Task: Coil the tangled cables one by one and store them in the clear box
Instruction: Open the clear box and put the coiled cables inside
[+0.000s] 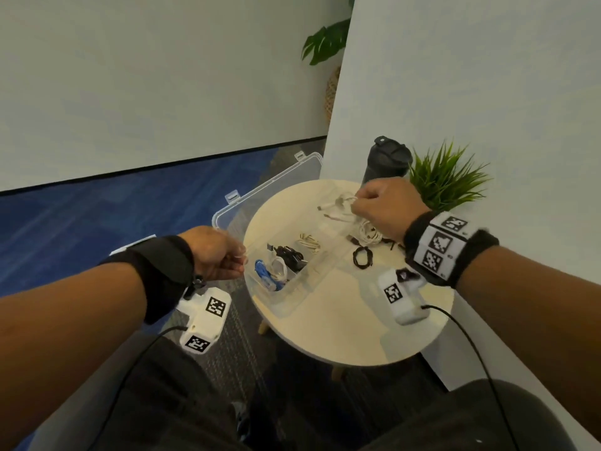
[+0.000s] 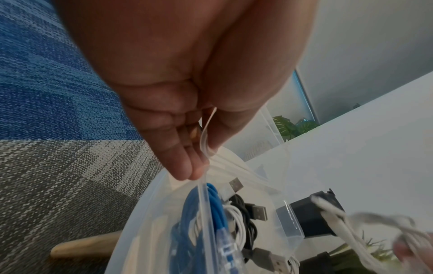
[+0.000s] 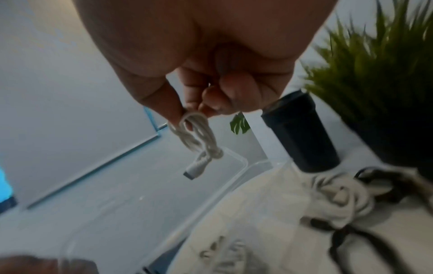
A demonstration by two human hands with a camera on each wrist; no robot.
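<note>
The left hand [image 1: 217, 252] has its grip pinched on the rim of the clear box [image 1: 294, 296], at nine o'clock on the round bench [image 1: 351, 333]. The right hand [image 1: 383, 206], toward one o'clock, grips a coiled white cable [image 3: 199, 133], apparently lifted clear. More cables [image 1: 369, 236] lie beside the box.

Clear box [image 1: 294, 297]: glossy see-through plastic. Worktop [image 1: 341, 333]: smooth pale matt wood. Carpet [image 2: 58, 166]: rough woven cloth. Bottle [image 1: 387, 161]: matt black.
</note>
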